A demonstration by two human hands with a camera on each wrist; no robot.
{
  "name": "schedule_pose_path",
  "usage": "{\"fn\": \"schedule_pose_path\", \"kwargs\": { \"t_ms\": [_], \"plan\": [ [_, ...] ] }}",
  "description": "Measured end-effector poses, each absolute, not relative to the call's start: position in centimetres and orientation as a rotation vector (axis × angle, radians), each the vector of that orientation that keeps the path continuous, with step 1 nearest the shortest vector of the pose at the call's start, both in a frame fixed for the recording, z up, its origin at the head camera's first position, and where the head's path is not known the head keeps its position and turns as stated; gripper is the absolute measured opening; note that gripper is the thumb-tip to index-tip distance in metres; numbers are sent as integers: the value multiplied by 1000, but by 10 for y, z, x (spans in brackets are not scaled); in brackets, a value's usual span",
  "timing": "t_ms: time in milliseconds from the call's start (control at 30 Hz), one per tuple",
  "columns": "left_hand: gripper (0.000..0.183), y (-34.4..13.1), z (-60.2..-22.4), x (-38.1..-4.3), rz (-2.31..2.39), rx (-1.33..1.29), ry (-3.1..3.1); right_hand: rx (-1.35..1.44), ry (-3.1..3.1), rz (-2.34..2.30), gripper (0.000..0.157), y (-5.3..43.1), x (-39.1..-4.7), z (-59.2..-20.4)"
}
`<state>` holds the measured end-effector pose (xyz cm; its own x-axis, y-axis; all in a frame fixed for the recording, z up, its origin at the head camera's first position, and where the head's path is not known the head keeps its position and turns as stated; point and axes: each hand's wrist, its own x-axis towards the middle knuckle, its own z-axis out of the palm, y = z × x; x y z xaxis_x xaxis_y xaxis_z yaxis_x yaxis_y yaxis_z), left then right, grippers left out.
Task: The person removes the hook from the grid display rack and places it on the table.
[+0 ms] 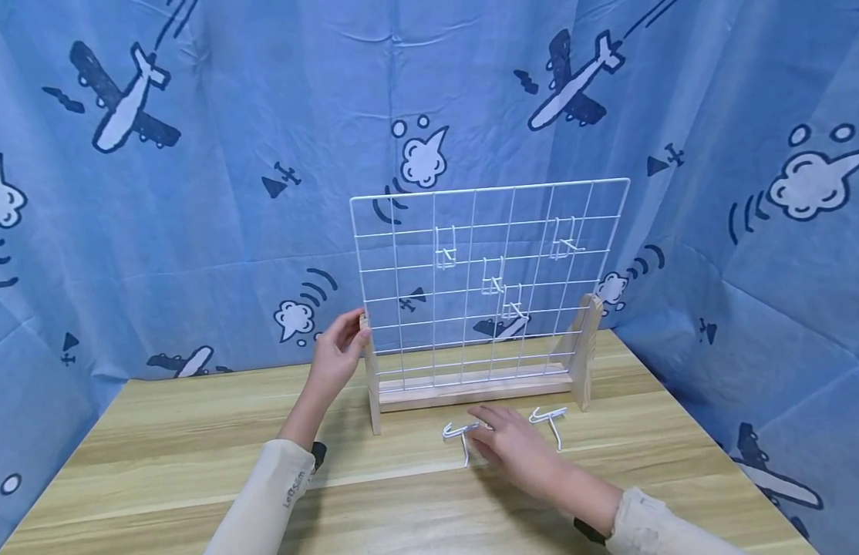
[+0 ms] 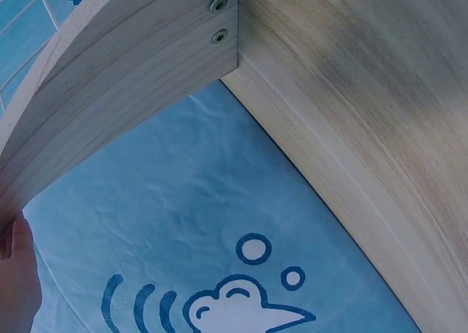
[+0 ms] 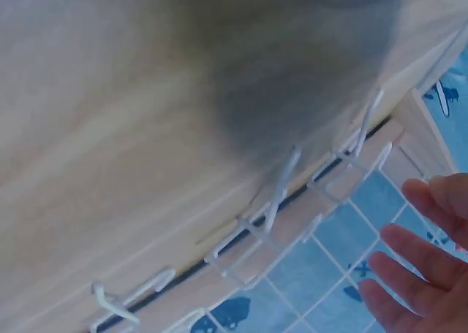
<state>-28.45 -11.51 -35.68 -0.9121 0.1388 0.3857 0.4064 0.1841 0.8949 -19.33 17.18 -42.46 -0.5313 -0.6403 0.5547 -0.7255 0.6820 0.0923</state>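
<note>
Left hand (image 1: 335, 361) grips the left upright (image 1: 372, 389) of the wire rack (image 1: 469, 294); right hand (image 1: 516, 449) loose, no grasp visible. 3 loose hooks lie before the rack, toward the far edge of the tabletop (image 1: 186, 439). Left hook (image 1: 464, 439): just left of the right fingertips, prong toward near edge; right hand nearer. Middle hook (image 3: 281, 186): mostly hidden by this hand overhead. Right hook (image 1: 550, 417): beyond it, rightward.
</note>
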Motion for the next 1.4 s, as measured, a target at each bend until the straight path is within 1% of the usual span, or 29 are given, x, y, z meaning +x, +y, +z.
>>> {"fn": "schedule_pose_path", "kwargs": {
  "t_ms": [67,200,467,700,867,933,1133,1233,1300,1400],
  "plan": [
    [43,-117,-365,-291,-1812,-535,-2219,1044,-2310,225,17,173,-195,-421],
    [42,-117,-367,-293,-1796,-549,-2200,1048,-2237,302,18,175,-200,-414],
    [42,-117,-366,-292,-1786,-547,-2207,1014,-2136,404,12,178,-205,-395],
    [42,-117,-360,-287,-1796,-523,-2235,923,-2094,490,15,184,-207,-380],
    [41,-113,-345,-273,-1778,-528,-2254,871,-2030,546,27,187,-209,-371],
    [41,-112,-346,-274,-1782,-531,-2246,848,-1983,561,32,188,-211,-368],
    [41,-116,-363,-289,-1798,-531,-2209,808,-1840,642,32,191,-219,-362],
    [40,-117,-366,-291,-1787,-541,-2200,777,-1814,698,30,193,-222,-360],
    [41,-117,-366,-291,-1784,-546,-2195,741,-1820,718,33,195,-223,-359],
    [41,-116,-367,-291,-1783,-553,-2186,678,-1845,743,42,197,-225,-359]
  ]
}}
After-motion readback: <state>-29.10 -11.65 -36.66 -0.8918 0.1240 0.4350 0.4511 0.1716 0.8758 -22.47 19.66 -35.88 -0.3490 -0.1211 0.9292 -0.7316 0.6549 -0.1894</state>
